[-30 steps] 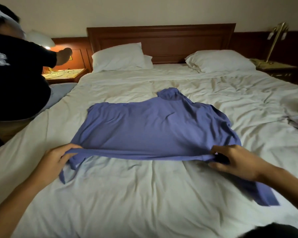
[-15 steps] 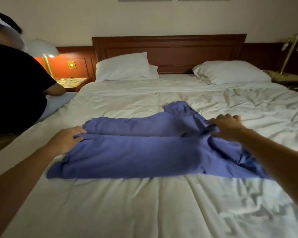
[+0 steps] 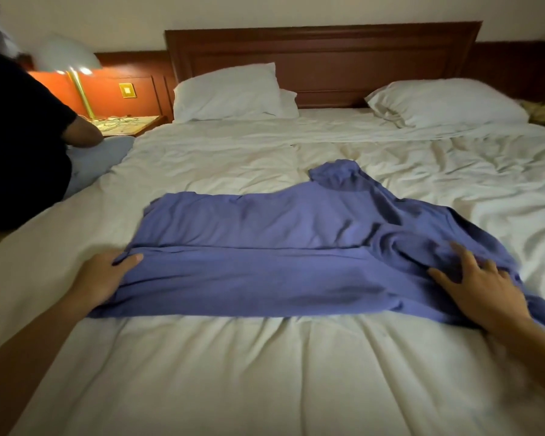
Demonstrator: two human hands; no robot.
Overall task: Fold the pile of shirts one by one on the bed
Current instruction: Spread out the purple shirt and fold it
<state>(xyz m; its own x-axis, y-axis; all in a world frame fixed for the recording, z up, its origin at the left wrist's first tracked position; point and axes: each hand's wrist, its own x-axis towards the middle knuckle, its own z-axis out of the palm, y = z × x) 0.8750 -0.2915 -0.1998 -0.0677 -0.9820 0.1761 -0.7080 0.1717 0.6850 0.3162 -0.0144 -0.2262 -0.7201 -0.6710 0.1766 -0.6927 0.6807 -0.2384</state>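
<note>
Shirt (image 3: 265, 234), a plain blue one, lay crosswise on the middle of the bed (image 3: 265, 372), its collar pointing towards the headboard (image 3: 321, 58). A second earlier we had held its near hem lifted between both hands. By this moment that hem had been carried over the body and laid down, so a doubled band ran along our side with a straight fold edge across it. Our left hand (image 3: 99, 275) pinched the left end of that edge, thumb on top and the other fingers hidden under the cloth. Our right hand (image 3: 482, 291) had let go and lay flat, fingers spread wide, on the bunched right end. We judged the first fold made but untidy: the right end was rumpled and wanted smoothing, and the shirt was too long to count as done, so further folds remained. No other shirts showed in view. As for writing, we could read none: the shirt carried no visible label or print, the dark top of the other person (image 3: 19, 136) showed no lettering, and the yellow wall plate (image 3: 127, 90) beside the lamp (image 3: 73, 58) was blank.
</note>
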